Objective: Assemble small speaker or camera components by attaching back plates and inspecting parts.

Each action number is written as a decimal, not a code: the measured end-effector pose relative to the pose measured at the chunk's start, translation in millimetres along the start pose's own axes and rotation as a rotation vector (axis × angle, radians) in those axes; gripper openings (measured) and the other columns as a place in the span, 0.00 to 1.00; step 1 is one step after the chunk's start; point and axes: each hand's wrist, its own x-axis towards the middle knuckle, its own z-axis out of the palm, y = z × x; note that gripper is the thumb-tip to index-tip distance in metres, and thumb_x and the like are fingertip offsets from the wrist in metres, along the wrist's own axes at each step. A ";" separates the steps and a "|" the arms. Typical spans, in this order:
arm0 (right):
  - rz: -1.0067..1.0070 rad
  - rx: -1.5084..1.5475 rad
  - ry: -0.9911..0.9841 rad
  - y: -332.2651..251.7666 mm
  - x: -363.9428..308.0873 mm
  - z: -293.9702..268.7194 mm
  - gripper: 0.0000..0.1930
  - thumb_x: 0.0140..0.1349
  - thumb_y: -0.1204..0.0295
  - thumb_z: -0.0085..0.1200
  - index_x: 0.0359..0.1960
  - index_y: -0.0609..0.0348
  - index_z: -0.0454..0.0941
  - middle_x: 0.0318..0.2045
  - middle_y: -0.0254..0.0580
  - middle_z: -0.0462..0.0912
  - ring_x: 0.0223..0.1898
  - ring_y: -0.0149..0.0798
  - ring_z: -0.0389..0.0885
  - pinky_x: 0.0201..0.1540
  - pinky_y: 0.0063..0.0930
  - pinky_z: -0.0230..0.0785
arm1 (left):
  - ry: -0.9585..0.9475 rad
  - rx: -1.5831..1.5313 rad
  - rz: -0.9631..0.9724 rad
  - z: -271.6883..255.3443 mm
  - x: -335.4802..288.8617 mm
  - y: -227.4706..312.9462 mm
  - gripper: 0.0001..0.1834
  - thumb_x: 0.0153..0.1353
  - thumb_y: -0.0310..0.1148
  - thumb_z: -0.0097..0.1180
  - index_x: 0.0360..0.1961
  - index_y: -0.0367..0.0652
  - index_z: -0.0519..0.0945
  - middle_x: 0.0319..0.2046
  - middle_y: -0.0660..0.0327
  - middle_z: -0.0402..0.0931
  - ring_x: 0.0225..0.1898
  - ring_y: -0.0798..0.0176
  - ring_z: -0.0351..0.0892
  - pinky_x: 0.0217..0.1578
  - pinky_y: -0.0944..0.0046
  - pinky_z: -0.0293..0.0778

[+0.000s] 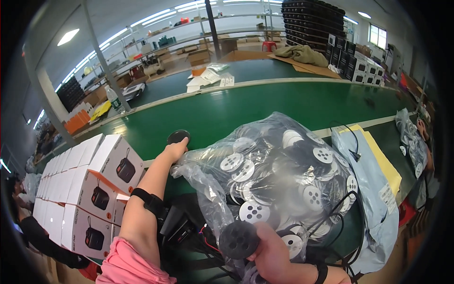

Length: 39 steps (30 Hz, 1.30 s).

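Observation:
My left hand [177,150] reaches out over the green belt, its fingers closed at the edge of a dark round disc [179,137]. Whether that disc rests on the belt or is held just above it, I cannot tell. Close to me, my right hand [273,253] grips a black round disc with several holes [240,240], its face turned up. Between and beyond my hands lies a large clear plastic bag [215,187], filled with white discs with holes [254,211]. Part of the bag is hidden behind my right hand and its disc.
White printed boxes [118,163] are stacked at left. Black cables [362,236] and a grey-and-yellow plastic mailer [362,189] lie at right. The green belt [236,102] crosses ahead, with papers [208,79] beyond. Another person's hand [422,128] is at far right, by another bag [411,137].

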 end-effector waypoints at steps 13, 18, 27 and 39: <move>0.031 -0.012 0.115 4.1 0.8 -0.2 0.12 0.62 0.64 0.37 0.37 0.57 0.68 0.22 0.31 0.70 0.18 0.24 0.62 0.19 0.16 0.52 | 0.062 0.351 0.398 17.5 18.9 -5.0 0.32 0.61 0.53 0.31 0.63 0.48 0.54 0.62 0.49 0.50 0.64 0.44 0.47 0.61 0.47 0.43; 0.014 -0.017 0.021 6.4 3.8 -8.6 0.13 0.61 0.61 0.39 0.36 0.57 0.69 0.26 0.33 0.73 0.21 0.25 0.63 0.24 0.19 0.53 | 0.072 -0.574 0.239 -10.7 -42.1 47.6 0.26 0.63 0.44 0.36 0.52 0.34 0.68 0.56 0.51 0.63 0.58 0.54 0.61 0.58 0.61 0.54; -0.091 -0.008 0.130 12.3 2.5 -3.6 0.11 0.61 0.66 0.36 0.35 0.61 0.67 0.21 0.35 0.70 0.19 0.26 0.62 0.22 0.19 0.54 | 0.508 0.127 0.939 21.3 -232.1 98.6 0.26 0.58 0.43 0.46 0.56 0.40 0.65 0.58 0.46 0.58 0.62 0.44 0.52 0.59 0.53 0.52; -0.054 -0.217 0.036 27.6 17.5 -7.6 0.11 0.61 0.67 0.37 0.33 0.60 0.69 0.19 0.34 0.71 0.16 0.26 0.64 0.19 0.18 0.55 | -0.098 -1.271 0.799 111.4 -275.5 44.0 0.34 0.62 0.51 0.39 0.56 0.29 0.57 0.50 0.52 0.65 0.50 0.62 0.66 0.53 0.65 0.59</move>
